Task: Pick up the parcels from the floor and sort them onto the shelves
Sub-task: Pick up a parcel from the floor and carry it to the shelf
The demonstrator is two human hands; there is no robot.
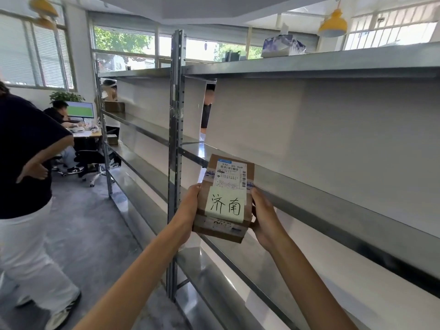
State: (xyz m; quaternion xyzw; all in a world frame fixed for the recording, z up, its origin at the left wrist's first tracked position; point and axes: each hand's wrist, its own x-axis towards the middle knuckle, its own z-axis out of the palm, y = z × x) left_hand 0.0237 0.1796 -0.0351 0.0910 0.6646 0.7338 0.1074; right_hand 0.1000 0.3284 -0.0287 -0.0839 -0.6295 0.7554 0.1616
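Head view: both arms up in front of the metal shelving (pixel 309 65). Left hand (pixel 190 210) clamped flat on the left side of a small cardboard parcel (pixel 225 198), right hand (pixel 264 217) clamped on the right side, fingers wrapped round the edges. Parcel squeezed between the two palms, off the floor, held in the air at the near edge of the middle shelf (pixel 333 194), just right of the upright post (pixel 176 139).

Printed shipping label (pixel 230 173) on the top face, handwritten note (pixel 225 204) stuck below it. Looks like the reading stage of the sort: picked up, not yet placed.

Shelves in this bay bare, at least as far as shown. Possibly two boxes on the far left bay, too blurred to call.

Next up, probably: choose the shelf to match the note, push forward over the edge, set flat, let go.

Bystander (pixel 28 163) near left, clear of the reach.
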